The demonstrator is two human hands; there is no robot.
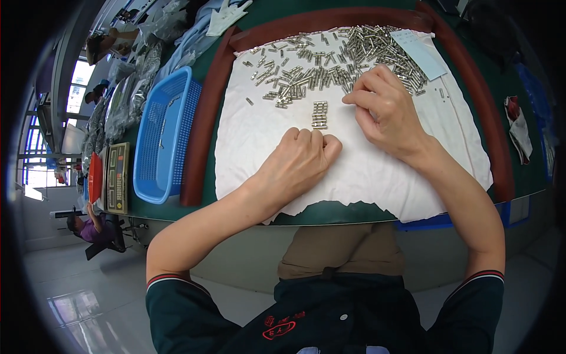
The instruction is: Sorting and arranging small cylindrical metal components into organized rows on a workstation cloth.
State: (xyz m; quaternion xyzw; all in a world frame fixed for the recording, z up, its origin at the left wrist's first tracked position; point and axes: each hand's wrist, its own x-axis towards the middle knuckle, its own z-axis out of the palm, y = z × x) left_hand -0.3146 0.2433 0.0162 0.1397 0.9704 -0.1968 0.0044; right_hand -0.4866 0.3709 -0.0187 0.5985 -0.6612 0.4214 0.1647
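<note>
Small shiny metal cylinders lie in a loose pile (377, 50) across the far part of a white cloth (253, 153). Nearer to me, several more are lined up in a neat short stack (319, 115). My left hand (303, 154) rests on the cloth just below that stack, its fingers curled under; whatever is inside it is hidden. My right hand (386, 112) is held just right of the stack, at the pile's near edge. Its fingers are bent together in a pinch, and I cannot make out whether a cylinder is between them.
Dark red padded bars (206, 118) border the cloth on a green table. A blue basket (159, 135) stands at left, beside a scale (118, 177). A pale blue paper slip (418, 54) lies by the pile, a white glove (227, 16) at the far left. A person (97, 227) sits beyond.
</note>
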